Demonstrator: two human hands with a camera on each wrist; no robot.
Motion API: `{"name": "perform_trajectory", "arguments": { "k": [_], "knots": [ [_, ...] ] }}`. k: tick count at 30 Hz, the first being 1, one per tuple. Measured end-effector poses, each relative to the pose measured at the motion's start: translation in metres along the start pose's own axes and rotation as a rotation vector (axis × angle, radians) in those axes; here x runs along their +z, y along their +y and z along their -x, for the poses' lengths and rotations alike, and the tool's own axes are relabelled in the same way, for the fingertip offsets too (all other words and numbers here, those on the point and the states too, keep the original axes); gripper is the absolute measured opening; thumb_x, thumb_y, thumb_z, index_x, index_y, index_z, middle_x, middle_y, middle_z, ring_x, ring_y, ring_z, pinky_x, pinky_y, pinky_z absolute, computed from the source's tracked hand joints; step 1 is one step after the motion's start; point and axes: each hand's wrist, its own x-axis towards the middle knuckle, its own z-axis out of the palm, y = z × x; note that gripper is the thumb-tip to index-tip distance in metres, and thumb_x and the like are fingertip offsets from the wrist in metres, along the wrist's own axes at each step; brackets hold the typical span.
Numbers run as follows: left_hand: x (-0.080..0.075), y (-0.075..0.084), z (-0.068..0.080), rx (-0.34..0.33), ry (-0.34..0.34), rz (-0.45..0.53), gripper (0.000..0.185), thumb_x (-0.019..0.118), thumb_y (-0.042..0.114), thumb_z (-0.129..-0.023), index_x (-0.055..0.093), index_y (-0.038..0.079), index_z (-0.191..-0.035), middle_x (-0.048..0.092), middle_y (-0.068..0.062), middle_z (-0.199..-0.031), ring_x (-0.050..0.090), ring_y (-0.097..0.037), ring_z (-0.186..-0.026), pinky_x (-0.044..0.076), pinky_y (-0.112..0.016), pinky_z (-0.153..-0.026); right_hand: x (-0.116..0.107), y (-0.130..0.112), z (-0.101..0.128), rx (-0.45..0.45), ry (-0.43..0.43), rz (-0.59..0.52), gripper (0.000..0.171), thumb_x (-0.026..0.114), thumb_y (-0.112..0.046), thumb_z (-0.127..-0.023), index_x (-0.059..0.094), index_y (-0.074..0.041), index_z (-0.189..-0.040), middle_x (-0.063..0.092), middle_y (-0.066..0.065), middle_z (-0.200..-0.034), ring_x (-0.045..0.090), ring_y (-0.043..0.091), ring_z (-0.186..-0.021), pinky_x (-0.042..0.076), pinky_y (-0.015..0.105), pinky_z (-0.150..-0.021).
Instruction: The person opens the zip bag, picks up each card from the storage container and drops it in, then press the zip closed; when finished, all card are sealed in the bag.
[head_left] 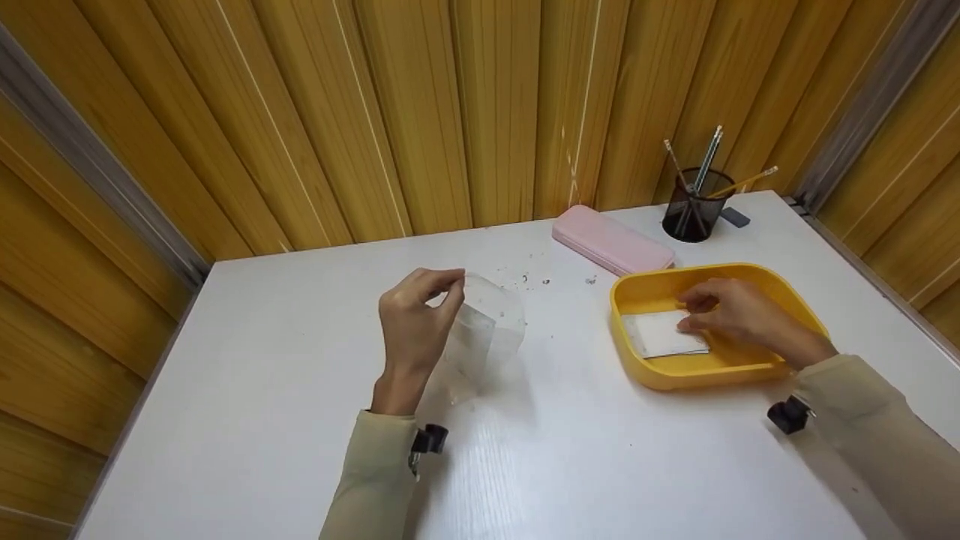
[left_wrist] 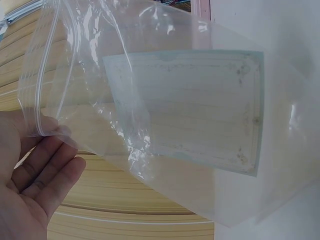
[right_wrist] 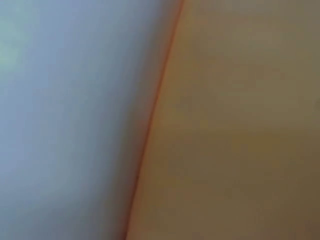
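Note:
My left hand (head_left: 418, 322) pinches the top edge of a clear zip bag (head_left: 510, 319) near its zip strip and holds it up over the white table. Inside the bag is a pale card with a patterned border (left_wrist: 200, 110). On the right, my right hand (head_left: 731, 311) reaches into a yellow tray (head_left: 645, 371), its thumb over the back right part of some white cards (head_left: 664, 334). A gap shows between that thumb and the bent fingers. In the right wrist view only a blurred tray wall (right_wrist: 240, 125) appears, without the hand.
Behind the tray lies a pink pencil case (head_left: 611, 240). A black mesh cup (head_left: 697, 206) with pencils stands at the back right, beside a dark eraser (head_left: 735, 217). Small dark bits (head_left: 546, 282) are scattered on the table. Wood-patterned walls (head_left: 420, 112) enclose the back and sides.

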Motion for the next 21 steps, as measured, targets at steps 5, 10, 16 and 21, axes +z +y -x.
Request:
{"name": "perform_trajectory", "arguments": {
  "k": [5,10,16,21],
  "knots": [
    [0.001,0.000,0.000,0.007,0.001,-0.003,0.010,0.078,-0.009,-0.089,0.082,-0.001,-0.094,0.077,-0.009,-0.086,0.076,-0.020,-0.079,0.064,-0.031,-0.074,0.000,0.005,0.001,0.006,-0.011,-0.002,0.054,0.089,-0.025,-0.089,0.070,0.010,-0.126,0.071,0.020,-0.115,0.061,0.032,-0.099,0.058,0.048,-0.095],
    [0.001,-0.001,0.000,0.010,0.002,-0.004,0.011,0.077,-0.009,-0.089,0.082,-0.001,-0.094,0.077,-0.009,-0.086,0.076,-0.021,-0.079,0.064,-0.031,-0.074,0.001,0.008,0.002,-0.009,0.000,-0.001,0.046,0.090,-0.022,-0.088,0.073,0.008,-0.119,0.070,0.013,-0.107,0.060,0.029,-0.096,0.056,0.034,-0.089],
    [0.001,0.000,-0.001,0.021,0.005,-0.001,0.011,0.078,-0.010,-0.088,0.082,-0.001,-0.093,0.077,-0.008,-0.085,0.076,-0.020,-0.079,0.064,-0.030,-0.074,-0.001,0.012,0.004,0.008,0.001,-0.052,0.039,0.089,-0.022,-0.089,0.069,0.004,-0.111,0.068,0.009,-0.102,0.057,0.028,-0.093,0.048,0.017,-0.074],
    [0.001,0.000,-0.001,0.021,0.005,0.002,0.011,0.078,-0.009,-0.089,0.082,-0.001,-0.094,0.077,-0.009,-0.086,0.076,-0.020,-0.079,0.064,-0.030,-0.074,-0.004,0.014,0.005,0.046,0.003,-0.081,0.039,0.088,-0.022,-0.091,0.066,0.004,-0.111,0.067,0.010,-0.102,0.056,0.028,-0.092,0.049,0.017,-0.072]
  ]
}}
